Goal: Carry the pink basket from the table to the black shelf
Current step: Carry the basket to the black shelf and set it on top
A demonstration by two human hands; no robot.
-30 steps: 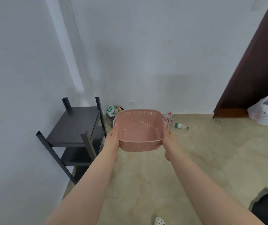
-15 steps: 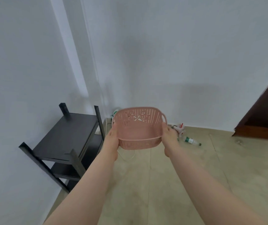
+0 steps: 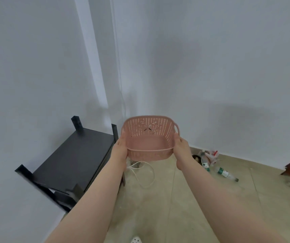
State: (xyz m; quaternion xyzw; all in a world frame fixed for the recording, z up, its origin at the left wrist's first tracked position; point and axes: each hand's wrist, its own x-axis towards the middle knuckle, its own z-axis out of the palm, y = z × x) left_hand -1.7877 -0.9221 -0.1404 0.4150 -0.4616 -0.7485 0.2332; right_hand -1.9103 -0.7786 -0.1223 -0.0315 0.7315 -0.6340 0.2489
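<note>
- The black shelf [image 3: 74, 158] stands against the white wall at the left, its top board bare, with a lower board partly visible beneath.
- The left hand [image 3: 120, 150] grips the left side of the pink basket [image 3: 148, 137], thumb over the rim.
- The pink basket is held in the air between both hands, upright with its opening tipped toward the camera, just right of the shelf's top and above the floor [image 3: 175, 199].
- A white cord [image 3: 146, 174] loops on the floor under the basket.
- The right hand [image 3: 181, 148] clasps the basket's right side below its handle.
- Plastic bottles [image 3: 225, 173] and litter lie by the wall at the right.
</note>
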